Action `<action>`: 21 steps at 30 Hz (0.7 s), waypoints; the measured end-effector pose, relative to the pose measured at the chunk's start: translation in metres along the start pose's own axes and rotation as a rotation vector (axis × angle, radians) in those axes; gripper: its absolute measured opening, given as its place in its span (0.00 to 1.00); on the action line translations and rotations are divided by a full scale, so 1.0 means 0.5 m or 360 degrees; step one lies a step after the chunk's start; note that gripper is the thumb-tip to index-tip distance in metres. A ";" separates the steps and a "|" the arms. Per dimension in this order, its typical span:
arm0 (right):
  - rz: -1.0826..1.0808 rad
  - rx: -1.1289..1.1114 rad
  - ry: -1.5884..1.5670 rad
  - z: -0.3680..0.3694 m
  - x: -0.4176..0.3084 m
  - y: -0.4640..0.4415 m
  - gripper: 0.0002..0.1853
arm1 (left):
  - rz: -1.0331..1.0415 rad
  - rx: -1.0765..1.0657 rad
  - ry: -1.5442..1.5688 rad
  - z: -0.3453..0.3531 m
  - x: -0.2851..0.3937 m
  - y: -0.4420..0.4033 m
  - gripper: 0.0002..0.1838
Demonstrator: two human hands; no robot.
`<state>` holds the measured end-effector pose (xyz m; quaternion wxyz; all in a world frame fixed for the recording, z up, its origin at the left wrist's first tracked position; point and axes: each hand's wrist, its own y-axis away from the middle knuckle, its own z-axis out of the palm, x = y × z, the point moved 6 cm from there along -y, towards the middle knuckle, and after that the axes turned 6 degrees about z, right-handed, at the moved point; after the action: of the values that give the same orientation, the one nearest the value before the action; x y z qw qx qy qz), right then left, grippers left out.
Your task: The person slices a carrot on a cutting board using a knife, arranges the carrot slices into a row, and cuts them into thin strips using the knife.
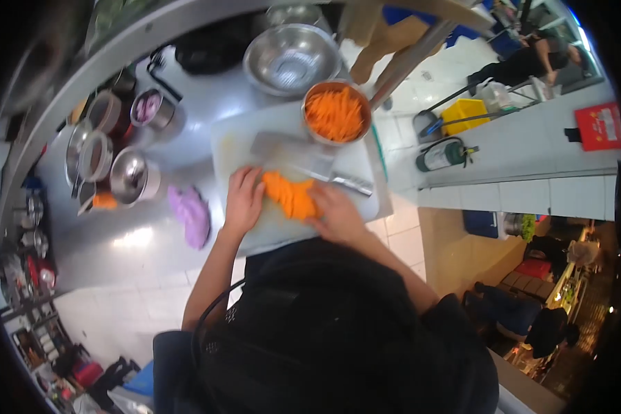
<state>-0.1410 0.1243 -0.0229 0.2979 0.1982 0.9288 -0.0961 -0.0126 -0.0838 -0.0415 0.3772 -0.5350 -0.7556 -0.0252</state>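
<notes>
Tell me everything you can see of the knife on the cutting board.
The knife has a broad, rectangular, grey blade and a shiny handle, both metallic-looking. It lies on its flat side on the white cutting board, beyond the orange slices, with its handle toward the right. Neither the left hand nor the right hand holds it. Whether it touches the slices is unclear.

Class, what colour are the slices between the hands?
The slices are orange, best seen in the head view.

A metal table (194, 138) bears a white board (241, 127), a purple bundle (192, 217) and a steel bowl (290, 58).
</notes>
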 end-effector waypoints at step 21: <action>-0.0020 -0.0252 -0.0073 0.002 0.009 -0.021 0.55 | 0.0526 -0.0760 0.0115 0.064 0.055 -0.022 0.51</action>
<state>-0.1483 0.1160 -0.0256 0.3331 0.1660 0.9277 -0.0287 -0.0431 -0.0527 -0.0440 0.2662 -0.7233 -0.6168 -0.1595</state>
